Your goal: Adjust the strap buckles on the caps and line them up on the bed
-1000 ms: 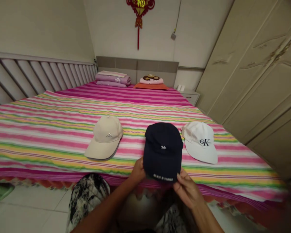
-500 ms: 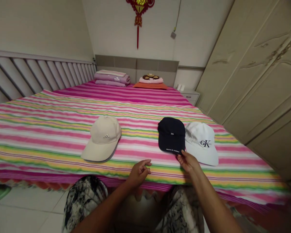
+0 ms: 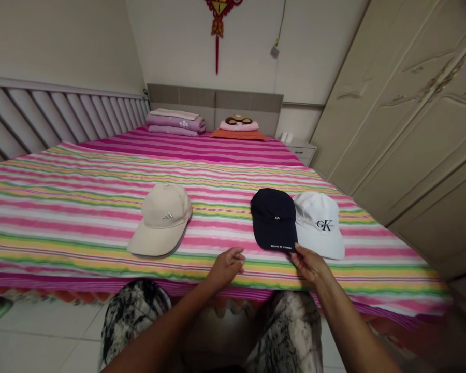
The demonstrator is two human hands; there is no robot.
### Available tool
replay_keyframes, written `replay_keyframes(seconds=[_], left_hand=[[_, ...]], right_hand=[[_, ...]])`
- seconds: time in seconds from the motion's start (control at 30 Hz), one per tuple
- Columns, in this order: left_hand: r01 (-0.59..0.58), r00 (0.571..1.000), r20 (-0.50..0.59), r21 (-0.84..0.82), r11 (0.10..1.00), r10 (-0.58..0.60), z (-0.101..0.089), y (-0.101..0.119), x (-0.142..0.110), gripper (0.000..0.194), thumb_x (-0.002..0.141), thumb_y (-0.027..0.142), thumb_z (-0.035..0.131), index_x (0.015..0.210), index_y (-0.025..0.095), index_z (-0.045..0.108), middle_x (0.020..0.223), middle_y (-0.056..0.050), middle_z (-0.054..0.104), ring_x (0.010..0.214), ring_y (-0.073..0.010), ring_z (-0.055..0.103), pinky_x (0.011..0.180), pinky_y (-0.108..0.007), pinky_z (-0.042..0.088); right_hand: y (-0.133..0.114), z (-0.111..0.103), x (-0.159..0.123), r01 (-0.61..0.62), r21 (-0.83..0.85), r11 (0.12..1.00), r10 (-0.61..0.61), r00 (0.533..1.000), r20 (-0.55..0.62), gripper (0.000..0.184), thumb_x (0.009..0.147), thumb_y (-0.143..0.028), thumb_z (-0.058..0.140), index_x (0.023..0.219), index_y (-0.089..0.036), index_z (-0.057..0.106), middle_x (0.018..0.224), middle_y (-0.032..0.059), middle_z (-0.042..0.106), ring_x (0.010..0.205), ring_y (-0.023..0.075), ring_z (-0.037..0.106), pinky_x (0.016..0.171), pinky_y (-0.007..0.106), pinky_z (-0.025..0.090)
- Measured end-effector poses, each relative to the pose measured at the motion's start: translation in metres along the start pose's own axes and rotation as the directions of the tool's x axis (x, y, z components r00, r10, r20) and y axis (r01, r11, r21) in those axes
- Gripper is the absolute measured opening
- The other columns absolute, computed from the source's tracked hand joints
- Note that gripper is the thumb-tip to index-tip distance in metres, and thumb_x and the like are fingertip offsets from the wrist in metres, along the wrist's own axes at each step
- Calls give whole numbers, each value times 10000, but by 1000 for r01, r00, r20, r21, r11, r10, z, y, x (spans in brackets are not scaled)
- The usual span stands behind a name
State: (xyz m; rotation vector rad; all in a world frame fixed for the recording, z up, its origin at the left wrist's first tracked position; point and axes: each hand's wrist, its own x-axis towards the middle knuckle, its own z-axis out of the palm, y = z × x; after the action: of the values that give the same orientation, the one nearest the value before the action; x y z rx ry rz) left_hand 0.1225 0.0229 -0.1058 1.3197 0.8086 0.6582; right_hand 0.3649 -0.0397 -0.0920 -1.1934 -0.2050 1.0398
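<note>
A navy baseball cap [image 3: 274,220] with small white lettering along its brim lies on the striped bedspread. My right hand [image 3: 307,262] pinches the near right corner of that brim between thumb and fingers. Directly to the right, partly behind the navy cap, is a white cap [image 3: 321,224] with black "CK"-style letters. Off to the left sits a beige cap [image 3: 165,217] bearing a small metallic logo, its brim pointing toward me. My left hand [image 3: 227,265] hovers low between the beige and navy caps, fingers loosely bent and holding nothing.
The striped bedspread [image 3: 101,197] covers the bed to its near edge, close to my knees. Folded purple bedding [image 3: 174,123] and a pink pillow on an orange cloth [image 3: 236,135] rest by the headboard. A white rail [image 3: 70,114] borders the left; a wardrobe [image 3: 404,129] stands right.
The navy cap's brim has shifted slightly right and nearer me, overlapping more of the white cap, with my right hand still gripping it. The whole view has moved a little.
</note>
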Motion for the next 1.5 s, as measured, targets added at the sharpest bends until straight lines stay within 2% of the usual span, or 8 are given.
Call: replay_keyframes(seconds=[0.1,0.2,0.33,0.53,0.73,0.93,1.27,1.5], left_hand=[[247,969,66,-244,938,-238,16,18,9,398,610,245,673,956,119,522,772,-62,623,554,-128,594,570,-271,466],[379,925,158,-421,824,-344,28,30,19,228,642,239,667,769,105,534,679,-87,633,589,-153,611,636,-301,481],[379,918,117,-539,752,-379,42,32,34,62,741,130,544,696,105,510,620,-76,619,635,-136,621,749,-280,480],[306,915,-9,-637,707,-404,66,28,48,86,737,78,521,696,127,464,616,-79,607,629,-175,633,755,-334,494],[238,920,-96,-635,735,-381,80,30,48,134,712,58,561,730,136,453,619,-66,586,595,-175,628,714,-355,506],[282,899,-117,-580,764,-421,86,33,42,200,696,16,562,685,144,409,538,-10,525,514,-146,602,668,-341,502],[339,915,-32,-475,812,-401,75,36,31,121,699,67,573,666,115,467,555,-67,581,525,-154,600,668,-340,483],[295,940,-33,-417,860,-339,11,22,-13,244,676,130,606,897,115,502,672,-62,635,540,-127,600,581,-258,473]], right_hand=[[-6,-5,-9,-51,-52,997,47,996,-69,119,708,-69,635,647,-113,542,457,11,586,342,95,533,314,162,461],[-13,-14,-20,-56,-56,997,47,989,-139,111,731,-101,616,647,-106,544,424,35,589,300,107,516,265,161,430],[-16,-27,-30,-8,32,999,16,965,-262,160,820,-106,504,660,-110,521,474,45,615,379,107,571,392,184,516],[-22,-29,-16,42,179,983,32,919,-393,185,871,-117,429,698,-125,491,556,-24,579,468,63,582,447,137,501],[-29,-31,-6,37,197,980,54,899,-435,83,863,-115,452,830,-103,528,655,-28,567,535,77,577,470,198,510],[-35,-44,-15,28,156,987,42,903,-428,219,848,-35,411,661,-146,438,555,-35,542,491,89,580,463,203,521],[-31,-52,-25,10,111,994,34,921,-389,262,841,-14,385,638,-167,450,463,-27,561,405,85,567,444,182,529],[5,-29,-65,-108,46,993,116,973,-197,144,792,-37,473,704,-113,559,536,35,633,429,91,584,426,169,515]])
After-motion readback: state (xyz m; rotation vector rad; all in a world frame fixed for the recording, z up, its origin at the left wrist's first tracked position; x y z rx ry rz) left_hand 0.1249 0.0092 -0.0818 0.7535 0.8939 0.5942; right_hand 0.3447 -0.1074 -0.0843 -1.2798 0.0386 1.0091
